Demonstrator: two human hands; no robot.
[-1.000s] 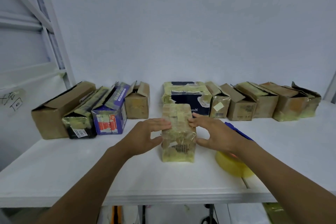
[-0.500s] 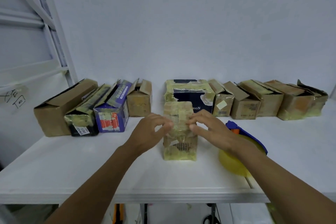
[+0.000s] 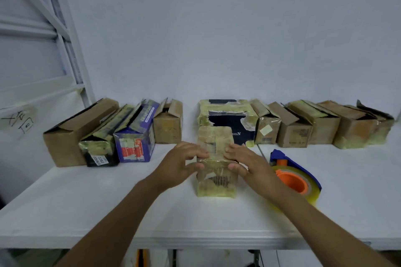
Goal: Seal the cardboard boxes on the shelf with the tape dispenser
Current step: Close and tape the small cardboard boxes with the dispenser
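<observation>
A white shelf (image 3: 86, 212) is carrying a row of cardboard boxes (image 3: 303, 128) along the wall, several with flaps standing open. In front of the row's middle, a small tape-wrapped box (image 3: 216, 182) is standing upright. The left hand (image 3: 180, 165) and right hand (image 3: 249, 165) are gripping its sides, fingers curling over its top. The tape dispenser (image 3: 295, 178) is lying just beside the right hand.

White wall (image 3: 217, 28) beyond the left hand (image 3: 180, 165), white metal frame (image 3: 68, 28) far to its left, black scribble (image 3: 20, 122) below the frame, white table (image 3: 86, 201) under the hand
</observation>
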